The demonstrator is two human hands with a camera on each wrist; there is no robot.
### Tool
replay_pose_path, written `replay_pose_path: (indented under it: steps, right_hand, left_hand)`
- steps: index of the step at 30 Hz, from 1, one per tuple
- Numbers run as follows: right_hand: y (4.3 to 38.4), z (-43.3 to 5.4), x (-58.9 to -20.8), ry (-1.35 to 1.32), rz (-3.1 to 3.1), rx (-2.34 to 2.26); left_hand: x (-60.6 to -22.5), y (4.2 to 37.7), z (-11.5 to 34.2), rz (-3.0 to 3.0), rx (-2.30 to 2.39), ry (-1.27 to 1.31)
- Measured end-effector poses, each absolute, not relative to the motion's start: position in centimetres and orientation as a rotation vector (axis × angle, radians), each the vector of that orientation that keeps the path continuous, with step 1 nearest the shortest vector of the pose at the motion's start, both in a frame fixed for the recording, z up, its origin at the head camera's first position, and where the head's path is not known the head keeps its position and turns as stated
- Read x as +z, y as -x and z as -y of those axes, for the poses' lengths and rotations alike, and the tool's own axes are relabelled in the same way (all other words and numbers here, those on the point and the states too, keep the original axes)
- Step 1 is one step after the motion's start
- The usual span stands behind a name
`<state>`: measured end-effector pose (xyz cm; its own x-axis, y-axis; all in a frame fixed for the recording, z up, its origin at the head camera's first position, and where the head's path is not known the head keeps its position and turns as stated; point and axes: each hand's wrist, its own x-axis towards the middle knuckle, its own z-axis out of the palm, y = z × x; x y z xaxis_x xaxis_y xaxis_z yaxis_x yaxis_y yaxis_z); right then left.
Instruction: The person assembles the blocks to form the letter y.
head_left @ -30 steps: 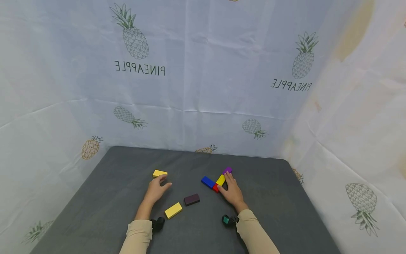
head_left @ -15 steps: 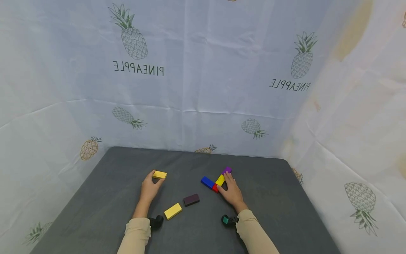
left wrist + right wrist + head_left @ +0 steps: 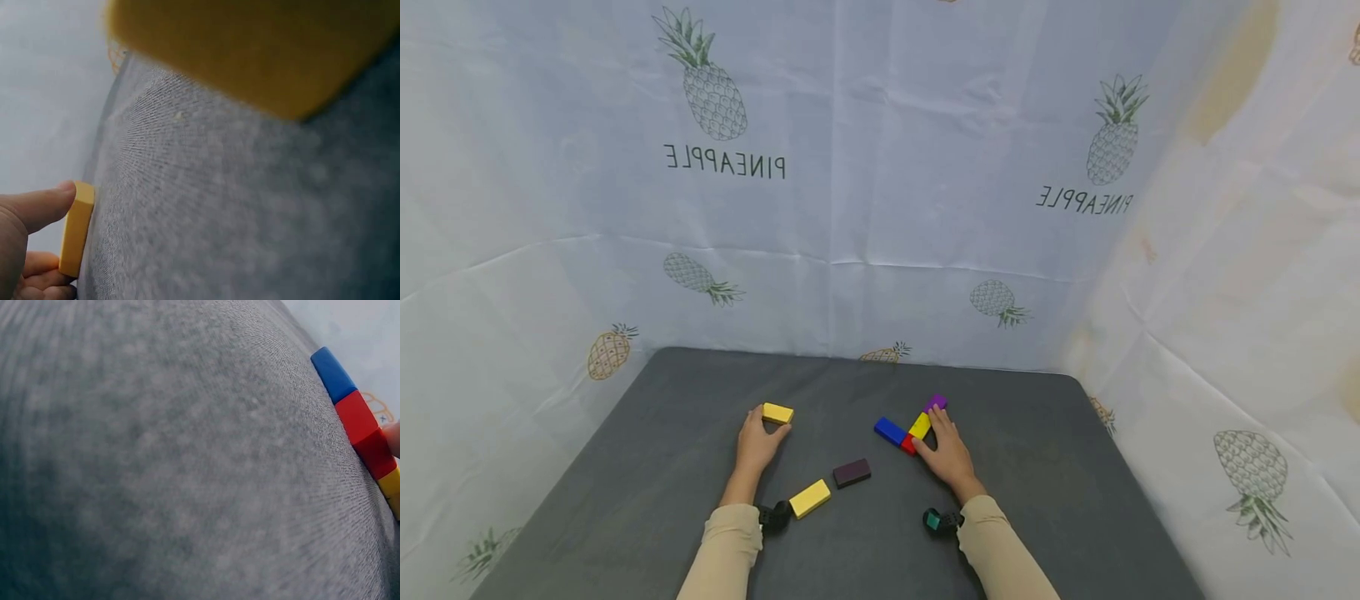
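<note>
At the back left of the table, my left hand (image 3: 756,442) pinches a yellow block (image 3: 778,413) between thumb and fingers. The left wrist view has the thumb on one end of this block (image 3: 78,234), fingers at the other. My right hand (image 3: 950,454) rests on a line of blocks, fingers extended: its thumb touches the red block (image 3: 362,428), and its fingertips reach the purple block (image 3: 937,402). A bright yellow block (image 3: 920,426) lies between those two. Joined to the red end at an angle is a blue block (image 3: 891,431).
A second pale yellow block (image 3: 810,498) lies near the left wrist camera (image 3: 775,517). Beside it is a dark brown block (image 3: 852,473). The grey tabletop (image 3: 880,550) ends at a pineapple-print curtain (image 3: 880,208) behind and at the sides.
My left hand has moved slightly left, spread around the far yellow block and taken hold of it. The right hand and its blocks have stayed put.
</note>
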<state>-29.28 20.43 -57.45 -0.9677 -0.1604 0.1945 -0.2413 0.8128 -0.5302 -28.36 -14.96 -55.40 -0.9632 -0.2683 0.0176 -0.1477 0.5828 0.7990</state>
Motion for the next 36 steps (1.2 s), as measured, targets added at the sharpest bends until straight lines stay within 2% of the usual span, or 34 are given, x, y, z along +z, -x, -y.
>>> replay_pose_path:
  steps: [36]
  right_hand:
    - [29.29,-20.30,-57.28,-0.286,2.870,0.877]
  left_hand:
    - [-55.40,28.69,14.90,2.611,-1.333,-0.399]
